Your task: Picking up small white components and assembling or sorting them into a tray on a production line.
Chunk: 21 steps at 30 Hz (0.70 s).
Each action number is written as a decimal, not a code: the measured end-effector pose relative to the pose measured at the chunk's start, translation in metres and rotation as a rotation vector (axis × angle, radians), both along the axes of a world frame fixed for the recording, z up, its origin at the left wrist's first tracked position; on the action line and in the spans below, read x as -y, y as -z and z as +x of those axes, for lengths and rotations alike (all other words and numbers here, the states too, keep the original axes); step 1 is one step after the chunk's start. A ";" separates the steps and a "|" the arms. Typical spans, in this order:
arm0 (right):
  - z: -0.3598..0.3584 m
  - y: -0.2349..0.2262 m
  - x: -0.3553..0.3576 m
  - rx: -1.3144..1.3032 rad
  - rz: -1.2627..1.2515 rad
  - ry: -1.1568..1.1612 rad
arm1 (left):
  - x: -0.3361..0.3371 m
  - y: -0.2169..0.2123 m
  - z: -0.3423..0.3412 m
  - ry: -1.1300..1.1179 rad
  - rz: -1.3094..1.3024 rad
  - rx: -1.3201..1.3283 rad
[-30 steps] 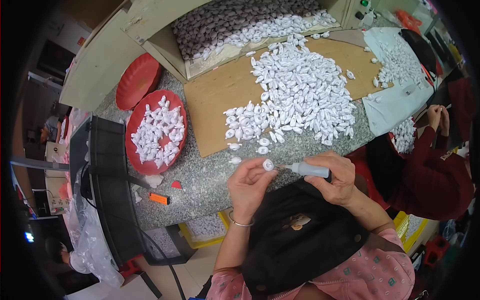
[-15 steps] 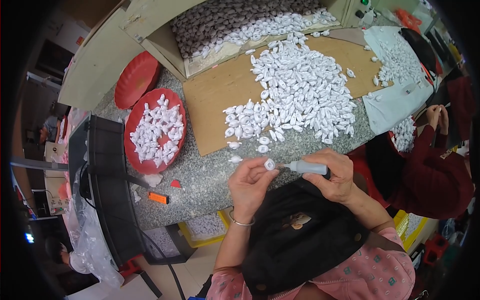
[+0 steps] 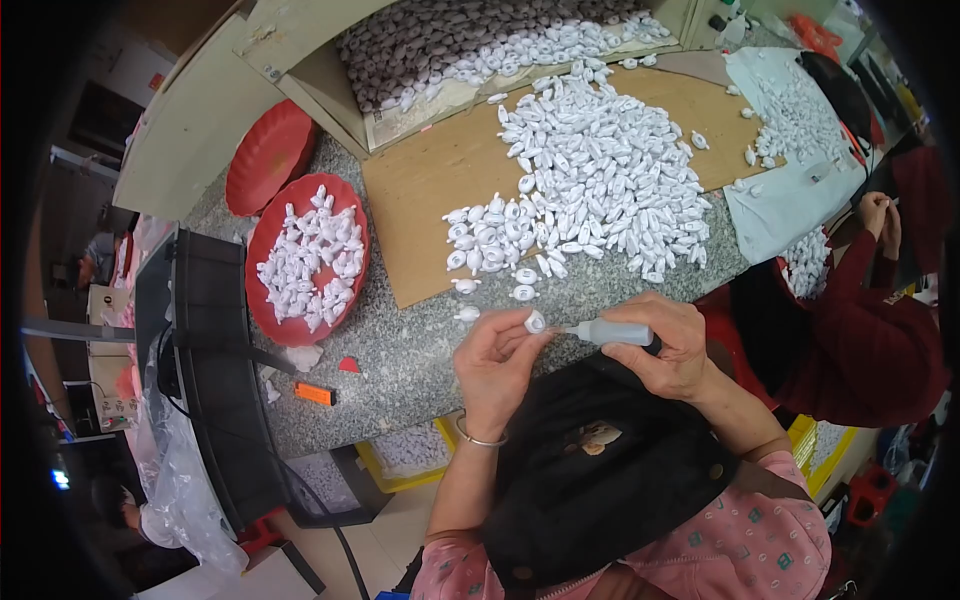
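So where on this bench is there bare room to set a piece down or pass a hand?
Bare granite lies between the filled red tray and the left hand; only an orange scrap and small bits sit there. The cardboard sheet is bare at its left end. The white piece pile crowds its middle, right up to the right hand.

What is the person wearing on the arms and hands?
Both hands, left hand and right hand, are bare, without gloves. A thin silver metal bangle circles the left wrist. Pink patterned sleeves begin near the elbows; the forearms are uncovered.
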State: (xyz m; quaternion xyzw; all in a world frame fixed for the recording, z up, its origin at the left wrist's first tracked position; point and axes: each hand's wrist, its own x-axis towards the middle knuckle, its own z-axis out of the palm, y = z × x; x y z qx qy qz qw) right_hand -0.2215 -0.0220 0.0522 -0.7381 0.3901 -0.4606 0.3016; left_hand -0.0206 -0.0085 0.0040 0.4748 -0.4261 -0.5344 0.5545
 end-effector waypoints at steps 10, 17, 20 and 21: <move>0.000 0.003 0.002 -0.009 -0.029 0.015 | -0.001 0.004 0.002 -0.019 0.011 0.053; -0.010 0.015 -0.005 0.038 0.066 0.028 | 0.002 0.005 0.011 -0.054 0.057 0.009; -0.012 0.033 -0.004 0.634 0.474 0.027 | 0.004 0.003 0.018 -0.106 0.049 0.039; -0.017 0.036 0.000 0.593 0.561 0.006 | 0.004 0.002 0.020 -0.117 0.033 0.032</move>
